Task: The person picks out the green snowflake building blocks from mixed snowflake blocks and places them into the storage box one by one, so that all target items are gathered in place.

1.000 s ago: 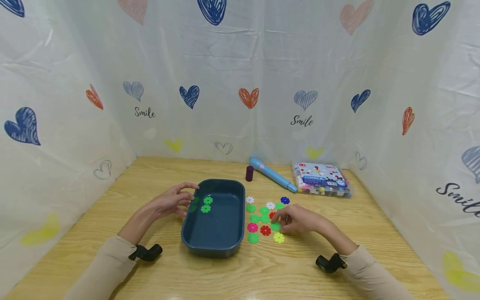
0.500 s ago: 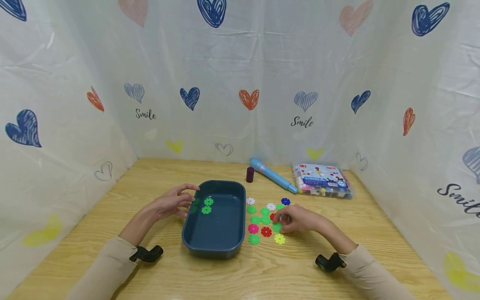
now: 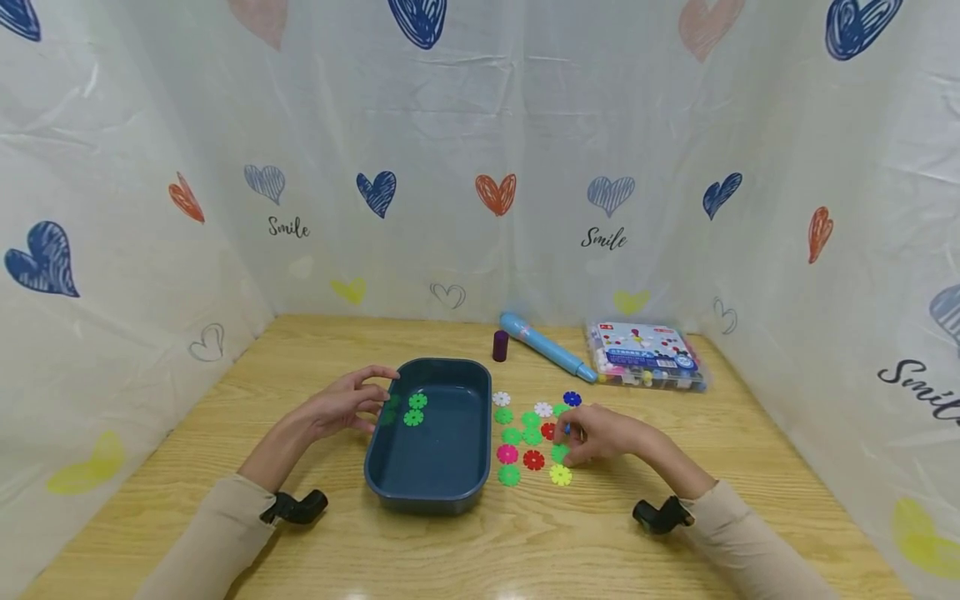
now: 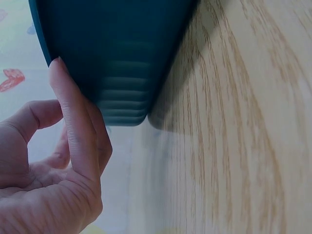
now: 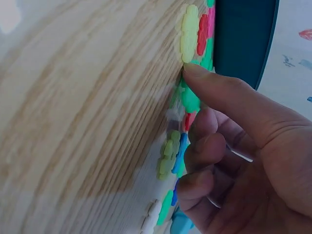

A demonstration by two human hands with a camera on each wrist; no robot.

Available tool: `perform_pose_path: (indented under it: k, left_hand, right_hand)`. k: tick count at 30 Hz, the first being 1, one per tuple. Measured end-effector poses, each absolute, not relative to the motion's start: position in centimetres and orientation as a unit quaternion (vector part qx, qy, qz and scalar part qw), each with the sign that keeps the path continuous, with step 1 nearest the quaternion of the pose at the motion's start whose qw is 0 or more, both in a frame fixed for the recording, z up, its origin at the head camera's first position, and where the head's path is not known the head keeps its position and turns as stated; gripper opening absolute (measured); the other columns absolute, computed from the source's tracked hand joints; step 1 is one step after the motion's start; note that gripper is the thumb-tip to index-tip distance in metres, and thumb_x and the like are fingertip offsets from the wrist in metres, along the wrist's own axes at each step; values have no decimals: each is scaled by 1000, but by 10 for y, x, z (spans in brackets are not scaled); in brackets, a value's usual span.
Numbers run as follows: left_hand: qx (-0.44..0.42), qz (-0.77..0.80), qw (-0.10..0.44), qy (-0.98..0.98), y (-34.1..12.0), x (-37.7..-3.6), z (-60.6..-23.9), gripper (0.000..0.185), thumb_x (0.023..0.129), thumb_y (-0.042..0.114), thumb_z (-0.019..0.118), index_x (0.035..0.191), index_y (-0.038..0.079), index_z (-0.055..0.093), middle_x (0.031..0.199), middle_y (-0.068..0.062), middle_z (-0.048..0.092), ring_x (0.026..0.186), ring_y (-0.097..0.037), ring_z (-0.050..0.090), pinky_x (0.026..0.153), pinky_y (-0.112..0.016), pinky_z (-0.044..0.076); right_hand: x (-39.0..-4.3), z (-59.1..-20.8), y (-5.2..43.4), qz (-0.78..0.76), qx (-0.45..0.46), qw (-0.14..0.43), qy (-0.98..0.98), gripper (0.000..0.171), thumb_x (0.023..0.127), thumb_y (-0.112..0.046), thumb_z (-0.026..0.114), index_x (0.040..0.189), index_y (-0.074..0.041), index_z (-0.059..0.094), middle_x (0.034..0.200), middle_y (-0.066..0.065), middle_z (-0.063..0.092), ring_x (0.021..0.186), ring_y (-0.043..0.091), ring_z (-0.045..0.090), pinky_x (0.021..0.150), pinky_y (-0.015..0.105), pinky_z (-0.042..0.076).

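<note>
A dark blue tray (image 3: pixel 420 500) stands on the wooden table with two green snowflake discs (image 3: pixel 415 409) inside. My left hand (image 3: pixel 348 404) rests open against the tray's left rim; in the left wrist view a straight finger (image 4: pixel 73 117) lies along the tray's outer wall (image 4: pixel 122 58). Right of the tray lie several coloured snowflake discs (image 3: pixel 533 459). My right hand (image 3: pixel 596 435) sits over them with curled fingers, pinching a green disc (image 3: pixel 558 452) that lies flat on the table. In the right wrist view the thumb (image 5: pixel 219 92) touches that green disc (image 5: pixel 190 100).
A yellow disc (image 3: pixel 559 475) lies just in front of the right hand. At the back are a light blue pen (image 3: pixel 546 348), a purple cap (image 3: pixel 500 346) and a flat clear box of pieces (image 3: pixel 645 357). Heart-printed curtains wall the table on three sides.
The right hand has shifted slightly right and back over the discs, uncovering more of the green disc. The left hand and tray have stayed put.
</note>
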State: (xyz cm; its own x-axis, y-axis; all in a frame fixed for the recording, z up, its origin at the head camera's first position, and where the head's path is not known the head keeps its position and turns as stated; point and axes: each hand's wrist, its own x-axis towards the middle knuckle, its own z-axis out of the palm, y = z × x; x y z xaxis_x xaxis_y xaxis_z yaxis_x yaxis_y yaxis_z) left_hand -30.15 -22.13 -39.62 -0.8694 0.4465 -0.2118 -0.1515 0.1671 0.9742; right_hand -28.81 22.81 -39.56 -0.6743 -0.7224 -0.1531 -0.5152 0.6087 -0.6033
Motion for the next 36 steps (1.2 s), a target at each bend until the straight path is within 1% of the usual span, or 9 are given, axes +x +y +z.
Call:
perform_pose_path:
  k: [2,6,12,19,25,28,31,34,36]
  left_hand:
    - [102,637,235,727,-222,-302,-397,48,101,15,51,145,11,32,104,-6,47,77,-12,59,62,-28,60]
    - [102,637,235,727,-222,-302,-398,48,101,16,52,145,11,32,103,-5,48,77,-12,59,62,-28,60]
    - [103,640,237,724,-222,-301,-399,48,101,16,52,145,11,32,103,-5,48,76,-12,58,62,-27,59]
    - [106,644,240,719,-223,-302,-399,47,101,16,52,144,11,33,99,-3,50,75,-11,58,62,-28,59]
    - [108,644,241,718,-223,-303,-400,48,101,17,52,145,11,33,99,-2,50,77,-12,59,64,-29,60]
    - [109,644,240,718,-223,-302,-399,49,101,17,53,145,11,33,99,-3,49,77,-12,59,63,-28,60]
    - [109,643,238,720,-223,-302,-399,49,101,17,53,145,12,33,100,-3,48,77,-12,59,63,-28,59]
    - [109,642,237,721,-223,-301,-398,48,101,17,53,145,12,33,101,-3,49,78,-13,60,63,-28,60]
    - [110,641,237,722,-223,-301,-398,48,101,17,52,145,12,33,101,-4,49,79,-13,60,64,-28,60]
  right_hand:
    - [-288,-397,228,-264,-346,193,879,23,84,-16,77,98,-6,61,75,1,57,64,6,48,58,20,42]
    - [-288,-400,229,-249,-342,167,891,26,82,-19,79,96,-11,59,81,0,58,71,8,51,63,20,45]
    - [-284,-400,229,-251,-349,147,891,24,84,-17,77,97,-12,57,85,1,59,75,10,51,62,21,45]
    - [-281,-400,230,-239,-362,138,891,21,90,-15,71,105,-16,56,85,1,61,70,8,50,63,20,44]
    - [-281,-397,230,-234,-380,128,886,17,93,-9,65,109,-14,61,88,2,62,70,8,50,65,20,45]
    - [-281,-394,231,-241,-385,126,882,17,95,-8,62,111,-13,63,90,2,64,68,7,53,62,20,47]
    - [-283,-392,231,-249,-390,120,878,17,96,-7,60,112,-13,64,88,5,66,62,5,52,57,21,48]
    - [-284,-390,231,-253,-403,108,873,18,97,-5,57,113,-12,64,86,9,67,56,1,49,53,21,47]
    - [-285,-389,230,-256,-407,103,871,20,98,-4,56,114,-12,65,87,10,67,54,-1,47,52,21,46]
